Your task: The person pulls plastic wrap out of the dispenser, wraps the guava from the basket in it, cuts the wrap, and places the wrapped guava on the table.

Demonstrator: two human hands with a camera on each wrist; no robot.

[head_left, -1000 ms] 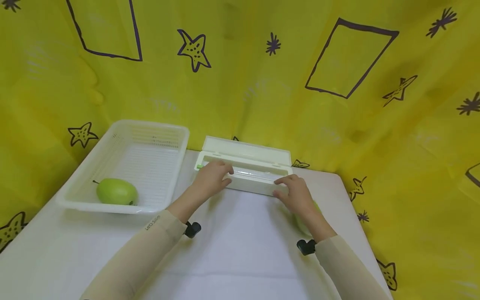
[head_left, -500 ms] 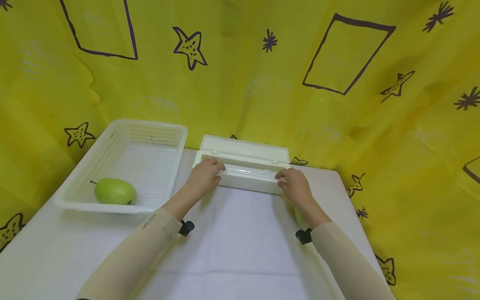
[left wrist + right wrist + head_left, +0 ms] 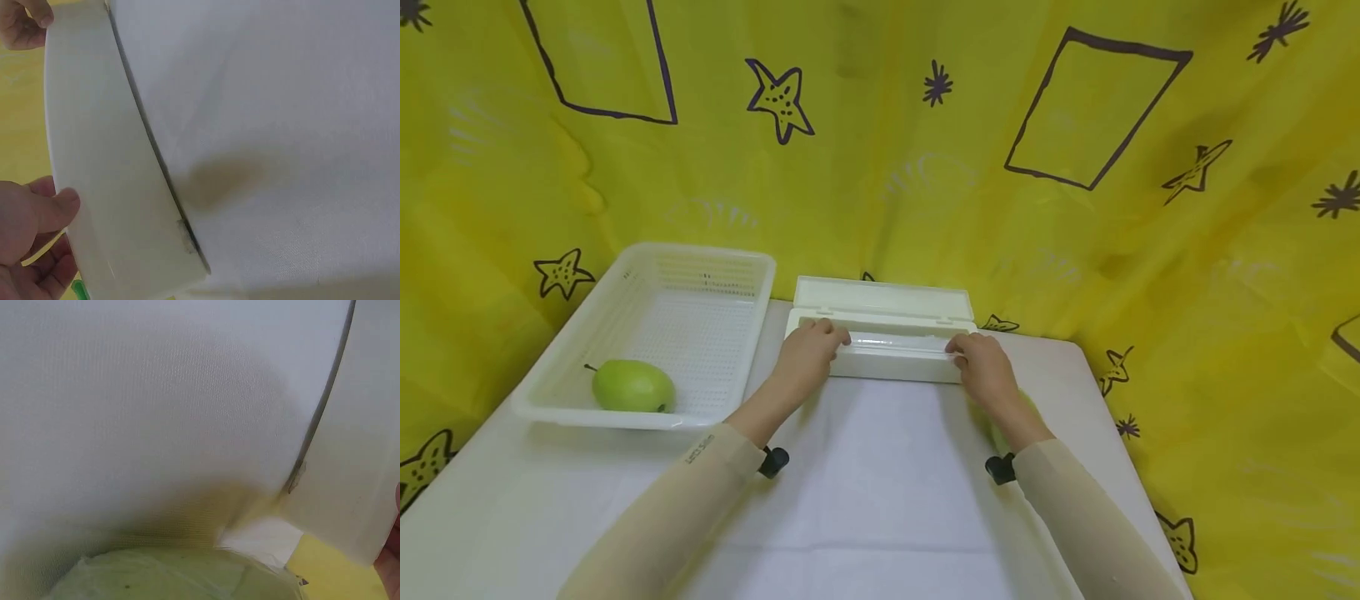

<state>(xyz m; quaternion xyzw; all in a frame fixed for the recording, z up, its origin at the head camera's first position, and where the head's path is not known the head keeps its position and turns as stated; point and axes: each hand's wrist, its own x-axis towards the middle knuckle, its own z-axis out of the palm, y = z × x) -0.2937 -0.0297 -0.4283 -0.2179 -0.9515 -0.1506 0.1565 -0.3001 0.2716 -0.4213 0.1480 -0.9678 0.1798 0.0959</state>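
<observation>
The long white box [image 3: 891, 364] sits near the bench's far edge, its lid [image 3: 883, 297] swung up and back toward twelve o'clock. Clear, shiny film [image 3: 891, 340] lies inside along the opening. The left hand [image 3: 808, 354] grips the box's front rim at its nine o'clock end, thumb against the front wall and fingers curled. The right hand [image 3: 987, 367] grips the rim at the three o'clock end, thumb and fingers bent; whether either pinches the film too, I cannot tell. A small green piece [image 3: 79, 289] shows at the box's end, beside the left hand.

At four o'clock from the box, partly hidden by the right forearm, lies a pale green item [image 3: 181, 578] under thin clear wrap. At nine o'clock stands a white basket [image 3: 752, 333]; a green fruit [image 3: 632, 386] lies in it near its six o'clock wall, stem toward ten. White cloth covers the bench [image 3: 880, 483]. At twelve o'clock hangs a yellow curtain [image 3: 850, 208] printed with dark stars.
</observation>
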